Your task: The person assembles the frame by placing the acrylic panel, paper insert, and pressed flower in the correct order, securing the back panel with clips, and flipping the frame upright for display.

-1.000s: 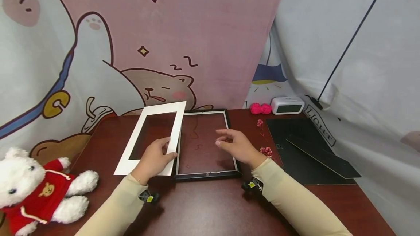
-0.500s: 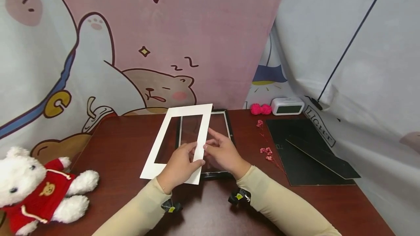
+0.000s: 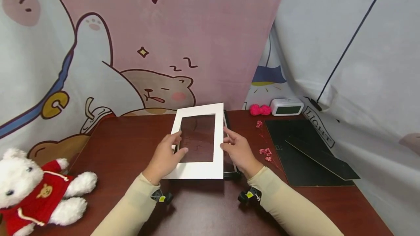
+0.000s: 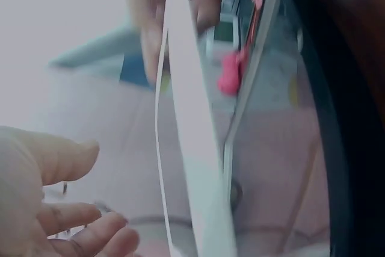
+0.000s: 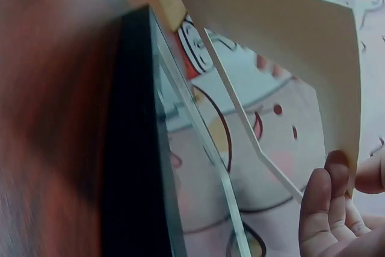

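A white picture mat with a rectangular window is held over a black picture frame, covering most of it in the head view. My right hand pinches the mat's right edge between thumb and fingers, as the right wrist view shows with the right hand low at the edge. My left hand is at the mat's left border. Seen from the left wrist, that left hand has loose fingers, with a gap to the mat. The mat stands tilted above the frame, whose pane reflects the wall cloth.
Black backing boards lie at the right, one folded up. Pink dried flowers lie between them and the frame. A pink yarn bundle and a white digital clock stand at the back. A plush toy sits at the left.
The mat has moved right over the frame. My right hand has come to its right edge and grips it. My left hand has let go there and shifted to its left border.
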{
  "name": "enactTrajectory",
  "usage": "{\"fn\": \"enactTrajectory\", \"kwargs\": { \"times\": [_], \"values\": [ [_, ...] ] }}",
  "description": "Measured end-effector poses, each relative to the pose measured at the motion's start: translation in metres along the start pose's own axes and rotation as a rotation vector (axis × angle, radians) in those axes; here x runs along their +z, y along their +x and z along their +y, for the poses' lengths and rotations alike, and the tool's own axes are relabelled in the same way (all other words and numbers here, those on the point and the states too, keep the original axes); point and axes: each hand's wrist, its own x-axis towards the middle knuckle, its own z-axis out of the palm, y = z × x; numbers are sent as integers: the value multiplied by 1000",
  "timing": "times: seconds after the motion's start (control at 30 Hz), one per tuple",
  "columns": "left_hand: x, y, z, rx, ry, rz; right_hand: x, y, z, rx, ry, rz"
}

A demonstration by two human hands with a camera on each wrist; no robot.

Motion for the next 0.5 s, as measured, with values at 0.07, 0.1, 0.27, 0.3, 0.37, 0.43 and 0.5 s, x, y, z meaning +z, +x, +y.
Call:
{"fn": "enactTrajectory", "kwargs": {
  "times": [0.07,0.1,0.27,0.3,0.37,0.43,0.5],
  "values": [
    [-5,3,-12,-31,7,54,-9,1,1,20,4,10],
    [-7,4,-17,-53,8,70,-13,2,1,32,6,15],
    [-8,6,-38,-154,-31,18,-28,5,2,79,70,33],
    [-7,6,-41,-158,-51,-3,-29,6,2,81,84,30],
    [-6,5,-46,-154,-85,-34,-30,8,2,83,102,22],
    [-4,4,-51,-137,-120,-49,-31,10,2,82,93,16],
    [-1,4,-54,-122,-152,-60,-32,10,3,90,74,26]
  ]
}}
